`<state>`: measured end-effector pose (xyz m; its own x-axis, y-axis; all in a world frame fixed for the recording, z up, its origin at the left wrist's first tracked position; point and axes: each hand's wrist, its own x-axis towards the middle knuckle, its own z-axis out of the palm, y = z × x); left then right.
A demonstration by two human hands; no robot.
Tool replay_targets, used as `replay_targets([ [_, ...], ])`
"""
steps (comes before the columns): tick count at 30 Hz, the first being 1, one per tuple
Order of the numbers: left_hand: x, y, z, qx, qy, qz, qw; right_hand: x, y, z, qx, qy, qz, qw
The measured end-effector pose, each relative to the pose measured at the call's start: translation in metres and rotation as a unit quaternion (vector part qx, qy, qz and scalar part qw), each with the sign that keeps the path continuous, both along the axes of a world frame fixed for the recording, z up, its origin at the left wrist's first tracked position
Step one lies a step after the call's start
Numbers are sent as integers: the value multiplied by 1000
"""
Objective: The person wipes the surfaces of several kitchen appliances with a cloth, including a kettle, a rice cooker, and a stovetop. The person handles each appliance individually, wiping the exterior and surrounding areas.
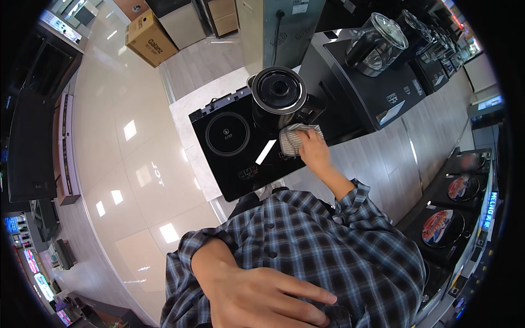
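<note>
My right hand (pixel 313 151) grips a grey striped cloth (pixel 290 141), which lies on the front right of a black glass double cooktop (pixel 229 174). Just behind the cloth, a black kettle or jug (pixel 279 90) with a round lid and a metal rim stands on the cooktop's right side, its handle pointing right. A round cooking zone (pixel 227 134) shows on the left. My left hand (pixel 266 297) is held across the front of my plaid shirt, low in the view, fingers spread and holding nothing visible; its thumb is hidden.
Clear glass jugs (pixel 379 45) stand on black boxes (pixel 369 94) at the back right. Behind the cooktop rises a tall grey metal cabinet (pixel 289 37) with a cord. A Galanz carton (pixel 151 41) sits on the floor. More cooktops (pixel 441 229) line the right side.
</note>
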<state>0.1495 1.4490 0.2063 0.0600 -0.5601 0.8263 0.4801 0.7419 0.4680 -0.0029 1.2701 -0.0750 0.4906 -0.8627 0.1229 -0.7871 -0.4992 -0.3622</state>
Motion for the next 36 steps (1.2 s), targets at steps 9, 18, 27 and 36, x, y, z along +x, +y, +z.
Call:
replay_targets([
  [9, 3, -3, -1, -4, -12, 1, 1000, -10, -11, -4, -13, 19, -48, 999],
  [18, 18, -13, 4, 15, -50, -76, 996, 34, 54, 0, 171, 9, 77, 982],
  [27, 31, -10, -18, 79, -189, -41, 978, 117, 103, 3, 202, -44, 324, 923],
  [36, 42, -40, -227, 362, -565, 286, 684, 54, 46, 9, 141, -40, 210, 967],
])
